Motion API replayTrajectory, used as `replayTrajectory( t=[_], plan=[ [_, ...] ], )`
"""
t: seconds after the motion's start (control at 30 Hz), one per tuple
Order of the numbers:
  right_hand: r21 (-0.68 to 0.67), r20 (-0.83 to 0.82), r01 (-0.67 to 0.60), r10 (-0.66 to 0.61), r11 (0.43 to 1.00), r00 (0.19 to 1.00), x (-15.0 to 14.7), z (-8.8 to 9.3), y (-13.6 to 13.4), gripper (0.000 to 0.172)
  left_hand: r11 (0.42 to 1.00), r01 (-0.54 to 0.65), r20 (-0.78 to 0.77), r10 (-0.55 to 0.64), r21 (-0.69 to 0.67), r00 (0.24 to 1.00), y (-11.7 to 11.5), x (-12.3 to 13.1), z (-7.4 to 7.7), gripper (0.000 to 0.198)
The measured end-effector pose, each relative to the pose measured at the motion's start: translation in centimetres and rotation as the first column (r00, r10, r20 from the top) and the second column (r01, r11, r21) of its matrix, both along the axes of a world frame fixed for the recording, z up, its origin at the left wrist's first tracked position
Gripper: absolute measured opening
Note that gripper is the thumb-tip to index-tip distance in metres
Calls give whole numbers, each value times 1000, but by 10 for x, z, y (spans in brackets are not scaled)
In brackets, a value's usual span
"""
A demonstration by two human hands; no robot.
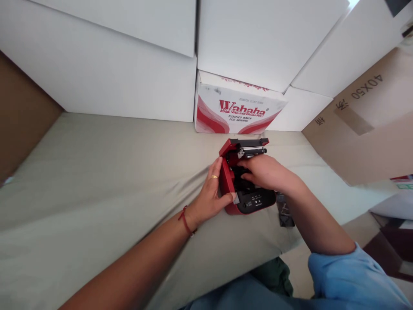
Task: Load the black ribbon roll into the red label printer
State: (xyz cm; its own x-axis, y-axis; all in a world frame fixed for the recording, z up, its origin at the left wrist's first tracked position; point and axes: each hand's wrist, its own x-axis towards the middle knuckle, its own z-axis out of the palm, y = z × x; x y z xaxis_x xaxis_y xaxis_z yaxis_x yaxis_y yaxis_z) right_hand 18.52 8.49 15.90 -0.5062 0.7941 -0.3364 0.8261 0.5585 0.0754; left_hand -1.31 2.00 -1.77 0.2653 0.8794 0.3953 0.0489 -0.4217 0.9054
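A red and black label printer (229,183) sits on the cloth-covered surface, its hinged lid (245,143) raised at the back. Along the lid's underside runs a dark roller (253,151). My left hand (211,191) grips the printer's left side, thumb at the front corner and fingers along the red wall. Inside the compartment is my right hand (263,171), its fingers curled among black parts. What those fingertips hold, if anything, is hidden. A small dark packet (285,213) lies to the printer's right, below my right forearm.
Behind the printer stands a white and red Wahaha carton (238,110) against white panels (129,64). A brown cardboard box (364,116) leans in at the right, and another brown panel (26,116) borders the left. Pale cloth (112,172) with wrinkles covers the surface.
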Motion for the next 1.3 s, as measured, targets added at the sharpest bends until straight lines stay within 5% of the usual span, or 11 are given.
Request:
replayTrajectory(
  t=[0.4, 0.57, 0.7, 0.83, 0.9, 1.0, 1.17, 1.3],
  plan=[
    [35, 51, 71, -73, 997, 996, -13, -3, -12, 38, 999, 11, 47, -9, -42, 999, 4, 1, -4, 110],
    [-17, -211, 151, -152, 988, 966, 8, 5, -26, 40, 998, 13, 50, -10, -64, 999, 5, 0, -6, 110],
    [-271, -588, 193, -321, 943, 742, 63, 37, -55, 33, 997, -6, 43, 9, -78, 999, 4, -1, -3, 110],
    [-328, -809, 394, -471, 859, 352, 137, 60, -79, 63, 996, -11, 38, 14, -92, 999, 4, -3, -1, 109],
    [-404, -787, 466, -559, 787, 262, 161, 52, -82, 63, 996, -15, 33, 18, -89, 999, 4, -4, 0, 108],
    [-539, -662, 414, -673, 733, 329, 165, 13, -75, 57, 997, -30, 30, 32, -76, 999, 5, -4, -1, 106],
    [-466, -659, 393, -607, 793, 444, 144, -58, -63, 59, 995, -56, 3, 57, -83, 998, 6, -3, -2, 108],
    [-237, -699, 523, -517, 819, 494, 166, -68, -60, 53, 996, -68, -18, 67, -50, 998, 7, -5, -4, 109]
  ],
)
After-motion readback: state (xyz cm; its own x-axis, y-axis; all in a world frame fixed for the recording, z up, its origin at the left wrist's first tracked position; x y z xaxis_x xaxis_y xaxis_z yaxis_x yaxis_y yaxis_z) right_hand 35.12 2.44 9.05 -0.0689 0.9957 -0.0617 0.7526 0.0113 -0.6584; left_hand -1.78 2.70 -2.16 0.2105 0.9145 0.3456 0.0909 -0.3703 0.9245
